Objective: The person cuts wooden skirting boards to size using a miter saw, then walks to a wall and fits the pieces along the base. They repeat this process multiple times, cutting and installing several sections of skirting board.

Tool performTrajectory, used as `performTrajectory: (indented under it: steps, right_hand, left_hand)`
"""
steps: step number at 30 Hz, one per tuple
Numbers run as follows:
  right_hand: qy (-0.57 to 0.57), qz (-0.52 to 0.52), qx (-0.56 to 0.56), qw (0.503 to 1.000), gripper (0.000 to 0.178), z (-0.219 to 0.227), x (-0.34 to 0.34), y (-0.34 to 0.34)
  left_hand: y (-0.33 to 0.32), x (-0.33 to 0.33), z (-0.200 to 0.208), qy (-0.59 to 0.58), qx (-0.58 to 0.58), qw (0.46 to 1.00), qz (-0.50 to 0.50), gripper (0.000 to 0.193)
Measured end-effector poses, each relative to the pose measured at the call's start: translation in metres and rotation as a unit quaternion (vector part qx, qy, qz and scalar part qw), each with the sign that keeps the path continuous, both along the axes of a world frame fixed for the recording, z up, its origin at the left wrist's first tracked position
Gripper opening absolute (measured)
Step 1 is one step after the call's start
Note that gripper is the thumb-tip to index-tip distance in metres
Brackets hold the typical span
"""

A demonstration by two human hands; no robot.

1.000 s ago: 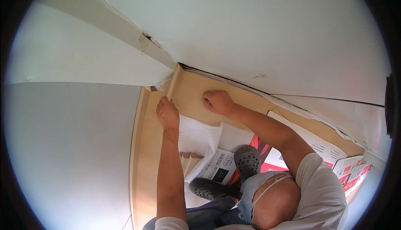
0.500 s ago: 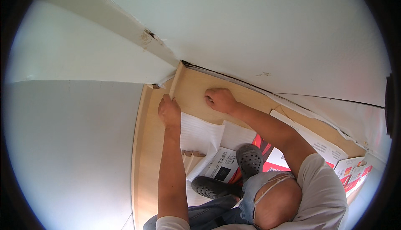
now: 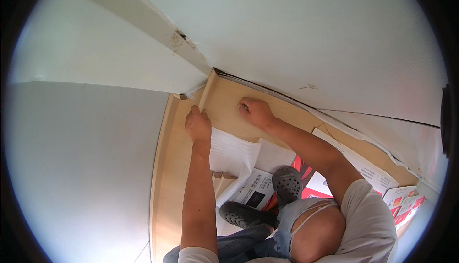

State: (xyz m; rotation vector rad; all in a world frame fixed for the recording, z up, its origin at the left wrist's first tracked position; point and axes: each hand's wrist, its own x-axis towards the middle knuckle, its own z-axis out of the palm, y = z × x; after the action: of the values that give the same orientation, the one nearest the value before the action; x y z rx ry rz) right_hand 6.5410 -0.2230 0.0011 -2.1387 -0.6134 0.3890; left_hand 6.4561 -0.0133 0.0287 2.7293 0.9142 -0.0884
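My left hand [image 3: 198,125] is closed at the lower end of a narrow light-wood strip [image 3: 208,90], its thumb and fingers pinched there. That strip runs up to the corner where the pale walls meet. To its right, my right hand [image 3: 256,112] is curled into a fist above the light-wood board [image 3: 224,96]. Whatever the fist may hold is hidden inside the fingers. White ribbed foam sheet [image 3: 232,150] lies just below my hands.
My feet, in dark clogs [image 3: 288,182], stand on flattened printed cardboard [image 3: 258,186]. Small wood pieces [image 3: 221,182] lie by the foam. More red and white cardboard [image 3: 373,174] is at the right. Pale walls [image 3: 311,38] close in; a damaged patch [image 3: 181,36] marks one joint.
The view has shifted slightly, so the corner sits a little farther right. My right fist has turned slightly; my left hand stays at the strip's end.
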Motion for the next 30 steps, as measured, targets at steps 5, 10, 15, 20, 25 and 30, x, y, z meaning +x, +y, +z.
performTrajectory:
  steps: [5,10,15,20,25,30]
  right_hand:
    - [0.056,-0.091,0.045,0.993,0.02,0.042,0.021,0.018]
    - [0.044,-0.147,0.124,0.98,0.023,0.046,0.039,0.035]
    - [0.064,-0.098,0.109,0.987,0.027,0.03,0.037,0.033]
    - [0.178,-0.084,0.227,0.954,0.033,0.018,0.042,0.038]
    - [0.214,-0.057,0.135,0.966,0.039,0.038,0.052,0.06]
    - [0.135,-0.069,0.198,0.968,0.021,0.03,0.053,0.091]
  left_hand:
    - [-0.001,-0.001,-0.001,-0.027,-0.004,1.0,0.008,0.025]
    - [-0.001,0.0,-0.004,-0.028,0.004,1.0,0.002,0.025]
    - [0.0,-0.001,-0.006,-0.028,0.01,1.0,0.004,0.026]
    - [-0.002,-0.001,-0.008,-0.04,0.022,0.999,-0.006,0.025]
    - [0.0,-0.005,-0.009,-0.049,0.025,0.998,-0.004,0.025]
    - [0.0,-0.003,-0.009,-0.049,0.025,0.998,0.0,0.024]
